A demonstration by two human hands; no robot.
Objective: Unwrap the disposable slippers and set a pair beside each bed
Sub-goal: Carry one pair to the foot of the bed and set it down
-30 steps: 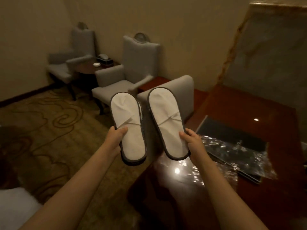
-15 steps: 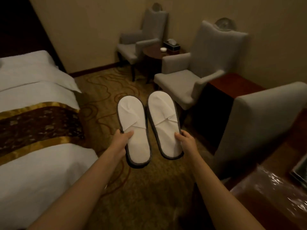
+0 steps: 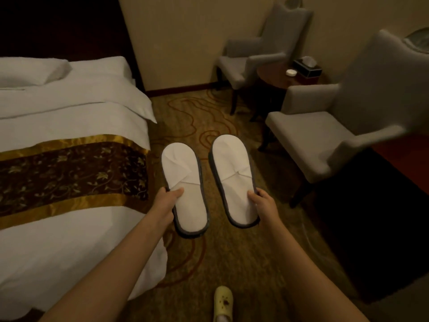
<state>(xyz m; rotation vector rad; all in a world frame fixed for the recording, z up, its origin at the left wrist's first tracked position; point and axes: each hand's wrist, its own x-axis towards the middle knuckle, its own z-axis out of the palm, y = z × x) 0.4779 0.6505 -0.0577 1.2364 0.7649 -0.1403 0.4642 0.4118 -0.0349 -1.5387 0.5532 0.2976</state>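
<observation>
I hold two flat white disposable slippers with grey rims, unwrapped, side by side above the carpet. My left hand (image 3: 169, 198) grips the left slipper (image 3: 184, 182) at its left edge, thumb on top. My right hand (image 3: 263, 202) grips the right slipper (image 3: 233, 175) at its right edge. Both slippers point away from me, toes up, just right of the bed (image 3: 69, 126), which has white linen and a brown and gold runner.
Two grey armchairs (image 3: 325, 126) (image 3: 255, 56) stand at the right with a small round table (image 3: 281, 77) between them bearing a tissue box (image 3: 306, 67). Patterned carpet (image 3: 197, 117) lies between bed and chairs. My foot in a pale clog (image 3: 222, 300) shows at the bottom.
My view has swung left from the desk with the plastic wrapper to the bed. The slippers, still in both hands, now hang over the carpet strip beside the bed.
</observation>
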